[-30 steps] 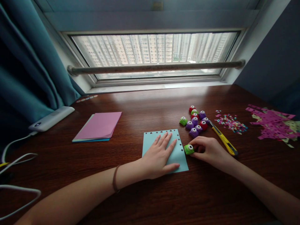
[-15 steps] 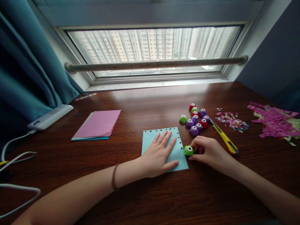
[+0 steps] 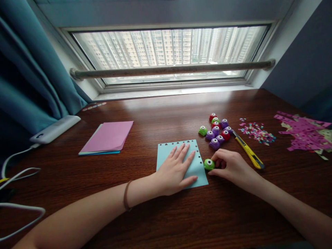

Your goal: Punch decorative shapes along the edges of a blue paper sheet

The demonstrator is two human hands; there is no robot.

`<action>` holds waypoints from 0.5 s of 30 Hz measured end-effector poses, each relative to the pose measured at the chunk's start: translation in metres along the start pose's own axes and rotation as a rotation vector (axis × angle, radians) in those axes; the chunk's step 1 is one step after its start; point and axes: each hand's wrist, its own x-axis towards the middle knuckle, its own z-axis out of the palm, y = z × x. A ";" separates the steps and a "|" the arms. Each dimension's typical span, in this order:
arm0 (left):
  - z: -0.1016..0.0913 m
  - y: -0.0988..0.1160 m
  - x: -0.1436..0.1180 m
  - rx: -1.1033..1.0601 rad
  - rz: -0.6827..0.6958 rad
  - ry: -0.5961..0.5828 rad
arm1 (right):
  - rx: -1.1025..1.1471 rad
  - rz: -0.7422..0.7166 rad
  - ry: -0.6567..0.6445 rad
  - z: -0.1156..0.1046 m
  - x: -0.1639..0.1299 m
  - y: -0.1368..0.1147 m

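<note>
My left hand (image 3: pixel 176 169) lies flat, fingers spread, on a light blue sheet of paper (image 3: pixel 164 152). Small punched shapes run along the sheet's top edge and down the upper part of its right edge. At that right edge, just below the lowest hole, sits a green craft punch (image 3: pixel 209 164) with a star mark on its white button. The thumb and fingers of my right hand (image 3: pixel 229 165) grip the punch from its right side. Whether the paper reaches into the punch's slot I cannot tell.
Several red, green and purple craft punches (image 3: pixel 215 130) cluster beyond my right hand, beside a yellow utility knife (image 3: pixel 249 151). Confetti (image 3: pixel 256 133) and pink paper scraps (image 3: pixel 302 131) lie farther right. Coloured paper (image 3: pixel 109 136) is stacked at left, near a white power bank (image 3: pixel 57 128) with a cable.
Almost nothing differs. The view has shifted very slightly; both hands, the sheet and the green craft punch keep the same places relative to one another.
</note>
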 end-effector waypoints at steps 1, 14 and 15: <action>0.000 0.000 0.000 0.001 0.001 0.002 | 0.018 0.004 -0.004 0.000 0.000 0.000; 0.000 0.001 0.000 0.025 -0.020 -0.005 | 0.040 0.029 -0.034 -0.001 -0.001 -0.002; 0.000 0.001 0.000 0.027 -0.024 -0.006 | 0.042 0.024 -0.041 0.000 -0.001 -0.002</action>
